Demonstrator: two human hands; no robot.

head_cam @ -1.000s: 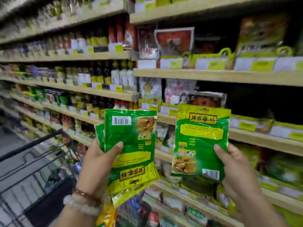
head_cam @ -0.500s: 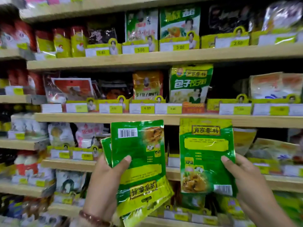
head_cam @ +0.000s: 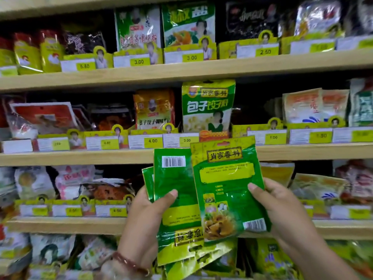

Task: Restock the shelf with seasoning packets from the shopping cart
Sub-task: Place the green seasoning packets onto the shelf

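Note:
My left hand (head_cam: 148, 215) grips a fanned stack of green seasoning packets (head_cam: 173, 190), held upside down with a barcode at the top. My right hand (head_cam: 282, 209) holds a single green seasoning packet (head_cam: 226, 190) upright, its left edge overlapping the stack. Both are held up in front of the wooden shelf (head_cam: 101, 156). A matching green packet (head_cam: 207, 106) stands on that shelf just above my hands. The shopping cart is out of view.
Wooden shelves (head_cam: 181, 71) run across the whole view, packed with seasoning bags and yellow price tags (head_cam: 152, 140). An orange packet (head_cam: 153, 110) stands left of the green one. A dark gap (head_cam: 252, 110) lies to its right. More bags fill the lower shelves (head_cam: 60, 225).
The view has swung right and upward, away from the cart and bottle shelves, onto the packet shelves. My hands have come closer together, so the single packet now overlaps the stack.

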